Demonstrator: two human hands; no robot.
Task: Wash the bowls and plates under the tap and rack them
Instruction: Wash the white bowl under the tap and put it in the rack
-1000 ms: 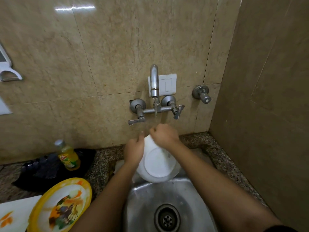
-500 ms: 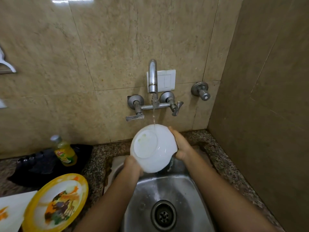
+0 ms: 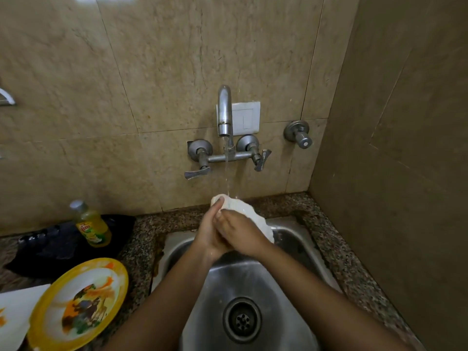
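Note:
A white bowl (image 3: 257,220) is tilted on edge over the steel sink (image 3: 301,252), right under the water running from the tap (image 3: 225,115). My left hand (image 3: 211,234) grips it from the left, one fingertip up on the rim where the stream lands. My right hand (image 3: 241,230) lies curled over the bowl's near side, back of the hand towards me, its fingers against my left hand. Most of the bowl is hidden behind both hands.
A yellow-rimmed plate (image 3: 78,302) with a picture and smears leans at the lower left, beside a white plate (image 3: 15,315). A yellow dish-soap bottle (image 3: 92,226) stands on a black mat (image 3: 55,249). Granite counter (image 3: 141,239) rings the sink; a wall closes the right side.
The bowl has turned from showing its open face to lying edge-on under the stream. My right hand came from the bowl's right side over its near side, next to my left hand.

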